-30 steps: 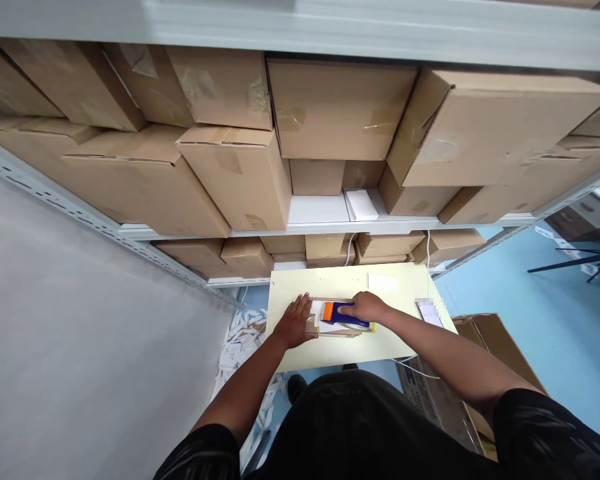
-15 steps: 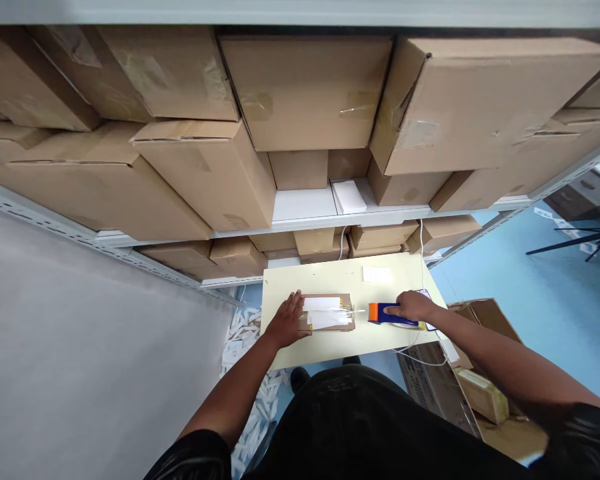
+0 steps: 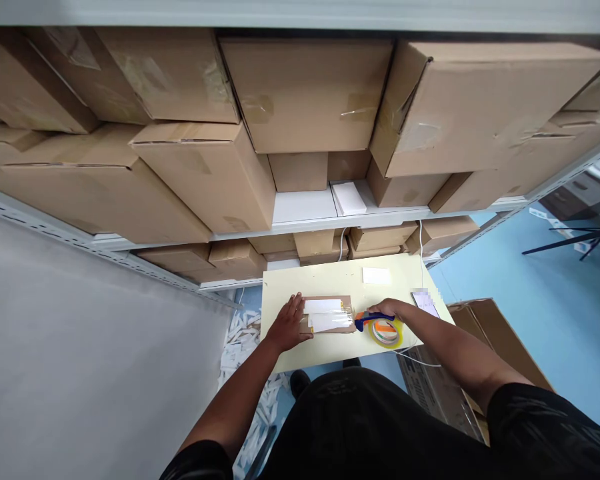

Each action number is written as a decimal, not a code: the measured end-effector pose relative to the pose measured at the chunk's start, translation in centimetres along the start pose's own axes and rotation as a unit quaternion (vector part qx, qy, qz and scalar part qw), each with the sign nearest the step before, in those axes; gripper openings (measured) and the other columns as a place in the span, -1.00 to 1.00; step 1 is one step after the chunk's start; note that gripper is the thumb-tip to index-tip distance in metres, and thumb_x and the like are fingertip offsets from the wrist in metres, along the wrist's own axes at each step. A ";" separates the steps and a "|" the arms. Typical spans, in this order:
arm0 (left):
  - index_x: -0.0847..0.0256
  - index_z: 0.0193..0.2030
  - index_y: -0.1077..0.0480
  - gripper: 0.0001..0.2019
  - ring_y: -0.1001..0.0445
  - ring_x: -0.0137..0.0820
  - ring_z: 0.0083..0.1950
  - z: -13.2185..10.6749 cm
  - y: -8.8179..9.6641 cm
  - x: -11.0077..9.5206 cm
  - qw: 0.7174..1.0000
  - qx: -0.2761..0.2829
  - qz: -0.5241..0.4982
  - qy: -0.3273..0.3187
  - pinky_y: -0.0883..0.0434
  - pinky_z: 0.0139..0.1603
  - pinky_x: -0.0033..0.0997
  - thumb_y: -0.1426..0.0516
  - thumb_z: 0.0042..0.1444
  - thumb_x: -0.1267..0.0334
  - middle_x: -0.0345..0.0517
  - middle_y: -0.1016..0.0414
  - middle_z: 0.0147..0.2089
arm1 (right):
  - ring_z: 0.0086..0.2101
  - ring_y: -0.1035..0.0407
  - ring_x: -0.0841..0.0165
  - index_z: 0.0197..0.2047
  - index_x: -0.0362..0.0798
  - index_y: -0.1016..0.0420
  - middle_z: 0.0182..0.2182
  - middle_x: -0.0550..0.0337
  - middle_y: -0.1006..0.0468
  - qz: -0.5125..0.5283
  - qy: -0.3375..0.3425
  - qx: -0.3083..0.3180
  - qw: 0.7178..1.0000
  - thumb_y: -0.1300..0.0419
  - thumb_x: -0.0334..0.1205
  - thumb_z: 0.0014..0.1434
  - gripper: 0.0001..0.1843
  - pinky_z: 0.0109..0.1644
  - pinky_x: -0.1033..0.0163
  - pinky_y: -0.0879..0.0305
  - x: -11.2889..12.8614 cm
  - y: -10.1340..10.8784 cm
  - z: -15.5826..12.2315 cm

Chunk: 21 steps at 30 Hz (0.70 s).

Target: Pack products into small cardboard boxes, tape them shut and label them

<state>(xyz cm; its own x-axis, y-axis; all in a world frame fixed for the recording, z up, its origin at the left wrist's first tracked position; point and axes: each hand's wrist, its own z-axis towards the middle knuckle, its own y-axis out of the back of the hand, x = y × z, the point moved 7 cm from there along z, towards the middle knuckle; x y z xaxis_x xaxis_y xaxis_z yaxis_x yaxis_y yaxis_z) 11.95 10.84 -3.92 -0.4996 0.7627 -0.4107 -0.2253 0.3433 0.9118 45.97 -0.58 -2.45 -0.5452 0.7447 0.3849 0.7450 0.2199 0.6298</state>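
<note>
My left hand point(image 3: 289, 326) holds the left end of a small flat cardboard box point(image 3: 325, 331), its fingers at the far corner and its thumb along the near edge. White paper strips point(image 3: 326, 315) lie on top of the box, with shiny clear tape across their right part. My right hand point(image 3: 389, 309) is closed round a blue and orange tape dispenser point(image 3: 367, 319), which carries a roll of clear yellowish tape point(image 3: 387, 333). The dispenser's front end is at the right edge of the box; whether it touches cannot be seen.
Both hands work over a pale yellow table point(image 3: 280, 283). A white card point(image 3: 377, 276) and a phone point(image 3: 424, 301) lie on it. Behind stands a shelf point(image 3: 300, 207) stacked with cardboard boxes point(image 3: 305, 93). White paper scraps point(image 3: 240, 347) cover the floor at left; an open carton point(image 3: 500, 333) stands right.
My right hand has brought the tape dispenser left to the box and turned it, so the tape roll now shows. The phone is uncovered. My left hand stays on the box.
</note>
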 end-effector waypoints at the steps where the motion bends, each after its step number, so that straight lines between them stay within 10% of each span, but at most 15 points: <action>1: 0.28 0.57 0.21 0.16 0.22 0.14 0.59 0.0 0.1 0.0 1.000 -0.001 -0.004 0.000 0.01 0.52 0.14 -0.26 0.04 -0.27 0.29 0.25 0.60 | -0.52 -0.48 0.17 -0.52 -0.11 -0.58 -0.62 0.06 -0.56 0.013 -0.012 0.005 1.000 -0.38 0.22 0.01 -0.50 -0.38 0.15 -0.39 -0.8 -0.4 -0.5; 11: 0.27 0.58 0.22 0.11 0.25 0.11 0.59 -0.3 0.1 0.2 1.000 -0.003 -0.026 0.005 0.00 0.52 0.14 -0.23 0.10 -0.25 0.25 0.32 0.61 | -0.33 -0.56 0.16 -0.37 -0.08 -0.54 -0.33 -0.08 -0.66 0.081 -0.088 -0.080 0.990 0.09 0.20 0.37 -0.38 -0.30 0.20 -0.33 -9.4 -2.3 -5.9; 15: 0.15 0.57 0.14 -0.33 0.20 -0.06 0.60 -0.3 0.4 -0.1 0.994 -0.072 -0.072 0.041 -0.05 0.51 0.12 0.05 0.40 0.06 0.09 0.27 0.62 | -0.25 -0.52 0.14 -0.17 -0.13 -0.56 -0.27 -0.10 -0.65 -0.117 0.015 -0.223 0.968 0.05 0.03 0.39 -0.53 -0.14 0.16 -0.27 -8.1 -2.5 -5.1; 21: 0.36 0.51 0.02 -0.25 -0.06 0.03 0.53 -1.3 0.3 0.4 0.942 -0.155 -0.168 0.245 -0.15 0.46 0.09 -0.06 0.31 0.00 0.33 -0.06 0.52 | -0.06 -0.44 0.04 -0.08 -0.15 -0.58 -0.16 -0.19 -0.62 -0.232 0.065 -0.243 0.940 -0.01 -0.08 0.39 -0.61 0.10 0.00 -0.19 -7.0 -4.7 -1.8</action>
<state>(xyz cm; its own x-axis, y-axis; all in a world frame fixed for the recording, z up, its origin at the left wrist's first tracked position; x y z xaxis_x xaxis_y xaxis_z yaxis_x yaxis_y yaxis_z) 10.59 10.59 -3.78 -0.6652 0.2689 -0.6965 -0.6353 0.2863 0.7173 45.58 -8.01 -6.88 -0.8337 0.5498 0.0522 0.1694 0.1646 0.9717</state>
